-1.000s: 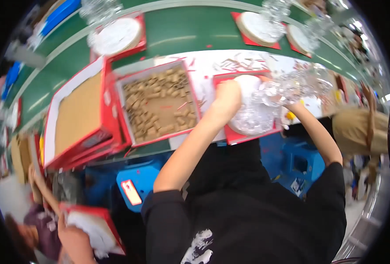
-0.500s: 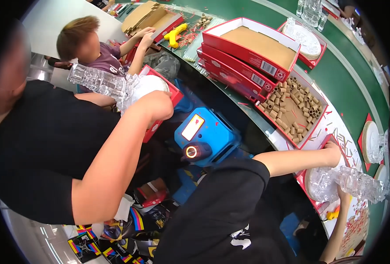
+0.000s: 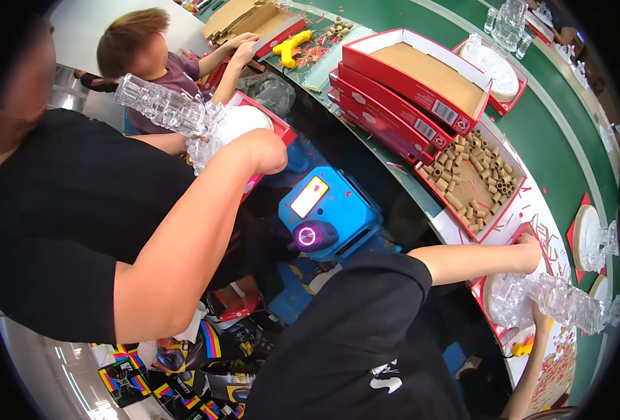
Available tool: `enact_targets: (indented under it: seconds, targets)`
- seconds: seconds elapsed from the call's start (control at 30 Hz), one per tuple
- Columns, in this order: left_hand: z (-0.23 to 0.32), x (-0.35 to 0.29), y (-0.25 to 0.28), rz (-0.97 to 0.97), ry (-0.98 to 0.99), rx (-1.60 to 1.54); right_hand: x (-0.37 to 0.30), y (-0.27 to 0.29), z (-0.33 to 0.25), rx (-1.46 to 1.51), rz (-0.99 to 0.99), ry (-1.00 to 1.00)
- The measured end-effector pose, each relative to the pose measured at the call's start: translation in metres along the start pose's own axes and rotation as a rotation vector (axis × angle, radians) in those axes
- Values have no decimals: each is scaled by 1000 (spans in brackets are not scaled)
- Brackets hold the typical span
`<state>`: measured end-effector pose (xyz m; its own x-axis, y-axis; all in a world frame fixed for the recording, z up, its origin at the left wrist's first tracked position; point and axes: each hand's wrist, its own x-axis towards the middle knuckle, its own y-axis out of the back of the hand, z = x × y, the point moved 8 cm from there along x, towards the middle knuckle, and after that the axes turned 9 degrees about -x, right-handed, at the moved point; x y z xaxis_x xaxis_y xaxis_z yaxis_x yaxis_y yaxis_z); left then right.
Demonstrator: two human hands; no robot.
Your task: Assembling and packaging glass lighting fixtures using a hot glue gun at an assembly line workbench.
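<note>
Left grip (image 3: 530,253): is lowered to the edge of a red box, the back of the hand turned up; the fingers are too hidden to tell whether they pinch the box or lie spread.
Right grip (image 3: 539,318): sits on the opposite side of the same box, close against clear moulded pieces and partly behind them; whether it is spread or closed on anything cannot be told.
Red box (image 3: 478,288): rests at the near edge of the tabletop (image 3: 548,136), between the two arms, with a round base (image 3: 490,301) inside.
Clear tower (image 3: 572,302): reaches from above the base toward the picture's right, faceted and see-through.
Cardboard tubes (image 3: 495,187): short brown lengths crowd a shallow open box just beyond the left forearm.
Stacked boxes (image 3: 387,105): red, piled unevenly beside the tubes, the top one open and tan inside.
Yellow tool (image 3: 523,348): lies near the right forearm.
Blue stool (image 3: 341,210): stands beside the tabletop, bearing a dark cylinder (image 3: 313,236) with a glowing ring.
Co-workers: one in a black shirt (image 3: 79,217) bends an arm around another red box; one in purple (image 3: 180,91) works beyond.
</note>
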<state>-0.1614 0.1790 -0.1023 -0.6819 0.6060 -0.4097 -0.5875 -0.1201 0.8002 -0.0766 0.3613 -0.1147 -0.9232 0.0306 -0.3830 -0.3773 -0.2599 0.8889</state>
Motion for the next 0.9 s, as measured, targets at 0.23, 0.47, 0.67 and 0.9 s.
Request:
enact_targets:
  seconds: [0.23,0.47,0.67,0.9]
  targets:
    - [14,-6,9,-5,-37,20,-16,5,22,-1,302,65]
    - [9,-11,5,-33,-49,9,-24,32,-3,-37,310,70]
    - [2,-4,0,22,20,-29,-22,40,-16,59,192,74]
    - [5,-5,-2,14,-5,9,-17,29,-12,156,227,103]
